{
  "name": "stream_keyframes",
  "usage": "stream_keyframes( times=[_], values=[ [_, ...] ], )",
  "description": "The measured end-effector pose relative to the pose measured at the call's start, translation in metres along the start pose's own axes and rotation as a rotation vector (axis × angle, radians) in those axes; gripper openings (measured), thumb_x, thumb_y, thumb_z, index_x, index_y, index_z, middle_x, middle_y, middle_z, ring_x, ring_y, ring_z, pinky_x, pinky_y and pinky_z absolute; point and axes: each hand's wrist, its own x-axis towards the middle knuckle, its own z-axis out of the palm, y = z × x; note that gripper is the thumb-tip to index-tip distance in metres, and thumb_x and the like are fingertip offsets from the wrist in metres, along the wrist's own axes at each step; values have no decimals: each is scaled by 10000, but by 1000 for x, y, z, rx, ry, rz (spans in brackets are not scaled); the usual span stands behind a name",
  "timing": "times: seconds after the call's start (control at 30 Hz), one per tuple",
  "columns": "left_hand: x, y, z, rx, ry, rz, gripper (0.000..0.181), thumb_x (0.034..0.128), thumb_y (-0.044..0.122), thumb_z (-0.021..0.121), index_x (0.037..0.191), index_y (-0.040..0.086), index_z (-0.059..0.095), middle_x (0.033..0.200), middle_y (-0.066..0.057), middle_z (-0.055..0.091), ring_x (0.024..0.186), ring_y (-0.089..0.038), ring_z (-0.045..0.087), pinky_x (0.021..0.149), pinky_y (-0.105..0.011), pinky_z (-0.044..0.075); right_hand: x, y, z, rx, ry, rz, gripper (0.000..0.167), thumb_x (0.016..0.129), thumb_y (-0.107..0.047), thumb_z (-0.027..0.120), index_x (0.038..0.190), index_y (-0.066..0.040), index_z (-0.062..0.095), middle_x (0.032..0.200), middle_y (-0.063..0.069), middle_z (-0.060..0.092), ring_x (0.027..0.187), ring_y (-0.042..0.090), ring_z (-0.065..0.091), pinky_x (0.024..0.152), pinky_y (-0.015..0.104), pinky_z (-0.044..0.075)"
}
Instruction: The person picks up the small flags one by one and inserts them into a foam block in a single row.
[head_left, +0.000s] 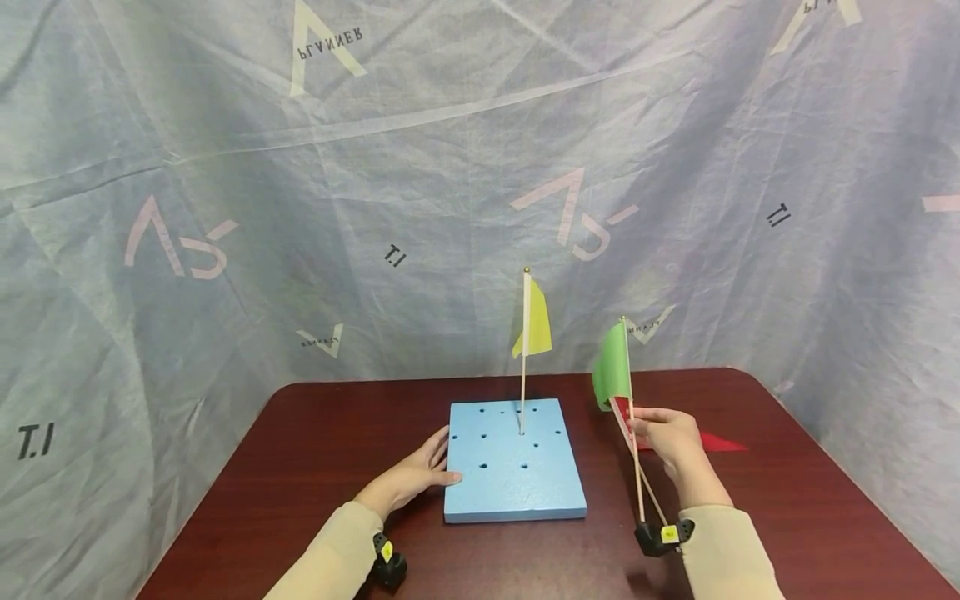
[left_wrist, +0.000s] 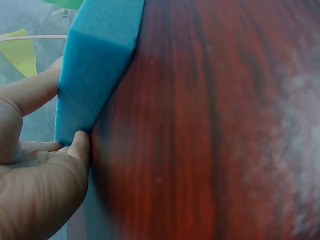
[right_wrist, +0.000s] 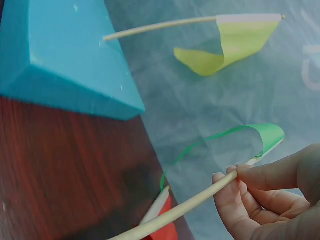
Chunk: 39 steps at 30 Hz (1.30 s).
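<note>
A light-blue board (head_left: 517, 492) with several small holes lies on the table. My left hand (head_left: 412, 475) holds its left edge, thumb over the top and fingers along the side wall (left_wrist: 90, 85). A yellow flag (head_left: 538, 321) stands upright in one hole. To the right of the board, my right hand (head_left: 671, 437) pinches the wooden stick (right_wrist: 200, 201) of a green flag (head_left: 613, 367) between thumb and fingers. The green flag is raised, its stick slightly tilted. Behind it a red flag (head_left: 722, 442) lies on the table, partly hidden by the right hand.
The dark red-brown wooden table (head_left: 322, 442) has rounded far corners. A grey printed cloth (head_left: 420, 200) hangs behind and around it. Each wrist wears a small black device; the right one (head_left: 658, 537) overlaps the lower ends of the sticks in the head view.
</note>
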Motion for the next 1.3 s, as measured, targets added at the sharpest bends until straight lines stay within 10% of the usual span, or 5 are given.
stream_keyframes(
  times=[0.43,0.67,1.3],
  values=[
    [-1,-3,0,-8,0,-3,1023,885,220,720,1570,164,-38,1632,-161,-24,1474,-406,135,1169,-572,206,-5,-28,36,132,-33,-20,334,889,16,640,1194,144,593,1182,219,610,772,51,670,763,262,586],
    [0,-3,1,-13,0,5,1028,882,213,723,1570,160,-39,1631,-163,-27,1473,-412,130,1168,-568,213,-6,-43,53,140,-24,-74,319,886,11,655,1182,120,619,905,53,707,731,77,686,825,344,584],
    [-3,0,2,-23,4,1,1032,881,203,725,1569,138,-41,1631,-167,-18,1472,-412,137,1161,-566,235,-8,-79,97,128,-50,-128,252,905,-63,669,1133,45,672,932,88,680,762,101,663,774,253,585]
  ],
)
